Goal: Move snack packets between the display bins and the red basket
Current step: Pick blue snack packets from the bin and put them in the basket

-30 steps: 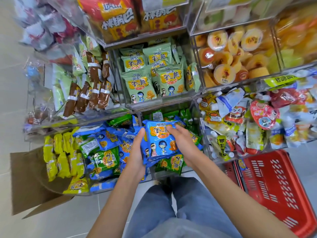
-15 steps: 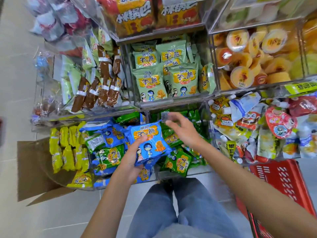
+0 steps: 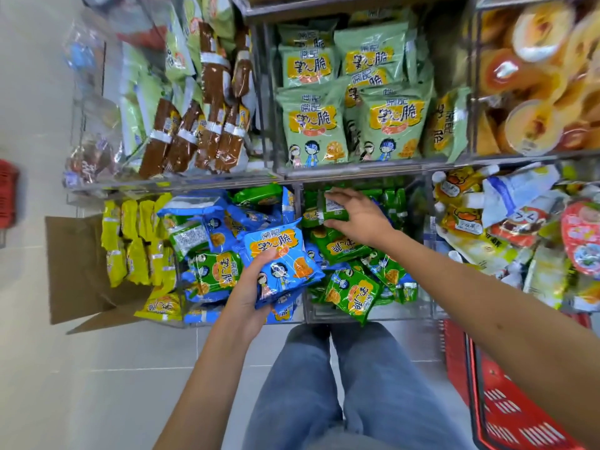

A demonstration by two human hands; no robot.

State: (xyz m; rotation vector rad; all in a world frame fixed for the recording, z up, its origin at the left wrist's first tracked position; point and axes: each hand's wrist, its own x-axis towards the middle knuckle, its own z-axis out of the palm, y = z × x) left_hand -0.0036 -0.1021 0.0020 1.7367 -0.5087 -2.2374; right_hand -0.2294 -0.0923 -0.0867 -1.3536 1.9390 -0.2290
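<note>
— Blue snack packets (image 3: 282,258): position?
— Held as a small stack above the front right corner of the lower left bin (image 3: 207,315), at the divider with the lower middle bin (image 3: 367,316). Printed face up, tilted toward the camera.
— Grip on the stack?
— Clamped by the left hand (image 3: 250,297): thumb across the top packet, fingers curled underneath. Firmly closed on the stack.
— Right hand (image 3: 360,219): status?
— Reaches toward the rear edge of the lower middle bin. Grips one green packet (image 3: 331,211) by its end, fingers over the top, thumb below. Holds it roughly level, white label side up, just above the other green packets heaped in that bin.
— Red basket (image 3: 506,414): position?
— Stands on the floor at the lower right, just beside the right end of the shelving. Partly cut off by the frame edge.
— Remaining bin contents?
— Lower left bin: blue and green packets mixed. Left end of the lower row: yellow packets (image 3: 130,241). Upper middle bin: pale green packets (image 3: 311,125), upright in rows. Upper left bin: brown bars (image 3: 194,138), leaning. Upper right bin: jelly cups (image 3: 526,125). Lower right bin: spouted pouches (image 3: 506,222), heaped.
— Anything beside the shelving?
— Open cardboard box (image 3: 78,271) on the floor, just beside the left end of the lower row. Blurred red object (image 3: 6,196) at the far left frame edge; cannot tell what.
</note>
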